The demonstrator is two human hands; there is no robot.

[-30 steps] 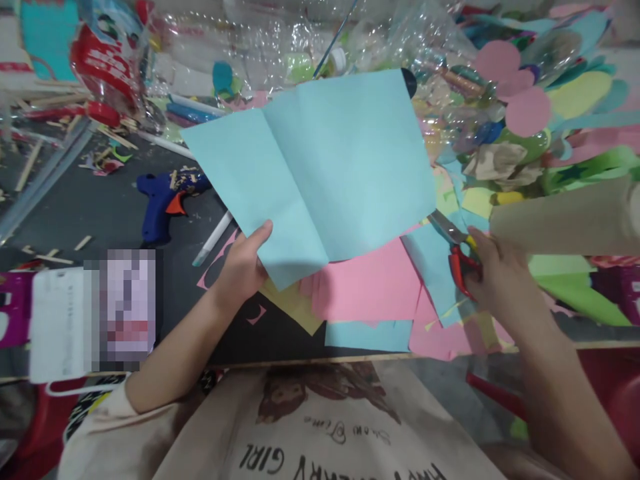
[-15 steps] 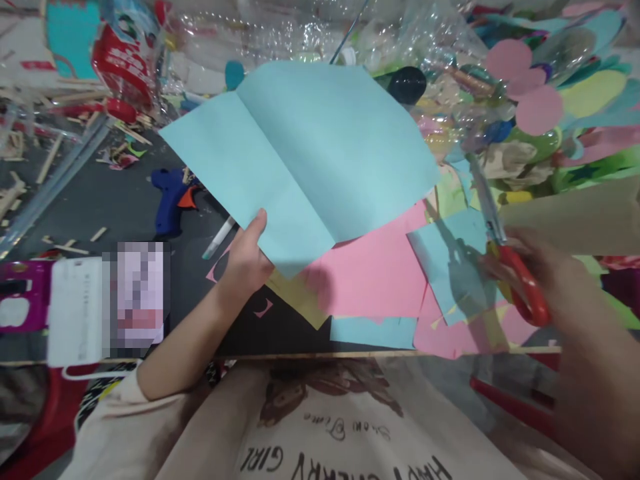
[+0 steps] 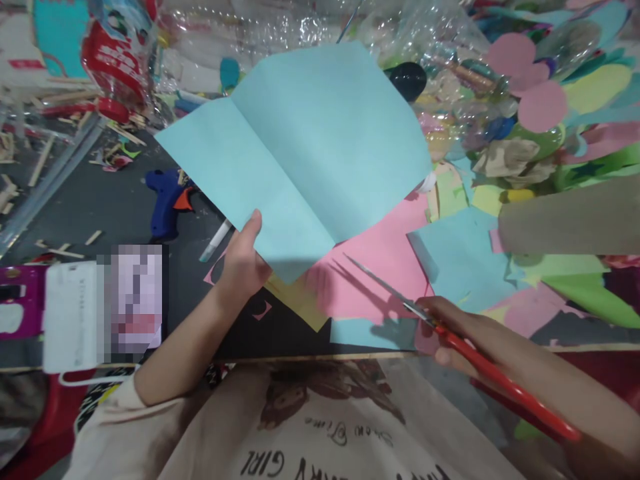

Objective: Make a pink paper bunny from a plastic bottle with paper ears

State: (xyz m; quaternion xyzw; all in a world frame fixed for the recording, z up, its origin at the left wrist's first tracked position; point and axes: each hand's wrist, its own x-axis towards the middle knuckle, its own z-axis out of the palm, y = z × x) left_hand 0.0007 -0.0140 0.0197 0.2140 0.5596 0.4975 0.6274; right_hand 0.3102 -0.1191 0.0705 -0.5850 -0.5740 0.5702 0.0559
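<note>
A large sheet of light blue paper (image 3: 320,147), creased along a diagonal line, is gripped at its lower left edge by my left hand (image 3: 243,257). The thumb lies on top of the sheet and the other fingers are hidden beneath. My right hand (image 3: 455,327) is closed on red-handled scissors (image 3: 480,367), their blades pointing up and left toward the sheet's lower corner without touching it. Under the blades lies pink paper (image 3: 380,267), where the scissors cast a shadow.
A blue glue gun (image 3: 166,203) and a white marker (image 3: 216,240) lie left of the sheet. Wood sticks, a red-labelled bottle (image 3: 113,67), a phone (image 3: 137,297) and a white device (image 3: 73,317) sit farther left. Paper scraps (image 3: 460,260) and cut-out circles (image 3: 543,105) crowd the right.
My right hand has brought the scissors left and down, from beyond the paper scraps to just below the blue sheet. The left hand keeps its hold, almost still.
</note>
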